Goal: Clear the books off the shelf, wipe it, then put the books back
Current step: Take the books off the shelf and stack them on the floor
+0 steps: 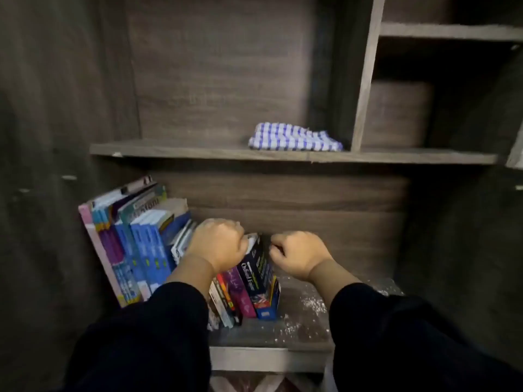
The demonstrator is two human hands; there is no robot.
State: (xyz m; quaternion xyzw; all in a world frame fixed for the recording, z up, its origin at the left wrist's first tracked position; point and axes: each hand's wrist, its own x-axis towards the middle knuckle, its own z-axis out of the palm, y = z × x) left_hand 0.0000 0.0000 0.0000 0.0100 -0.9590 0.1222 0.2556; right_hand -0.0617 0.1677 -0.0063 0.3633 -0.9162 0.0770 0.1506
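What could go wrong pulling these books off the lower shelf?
The left hand and right hand bracket only the dark dictionary; the leaning books to its left may topple once it leaves. White dust on the lower shelf could smear onto covers. The striped cloth lies one shelf up.

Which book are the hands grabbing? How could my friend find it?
Look at the lower shelf, the dusty one under the striped cloth. The row of books ends with a dark blue dictionary, between the left hand and right hand. It is the thickest.
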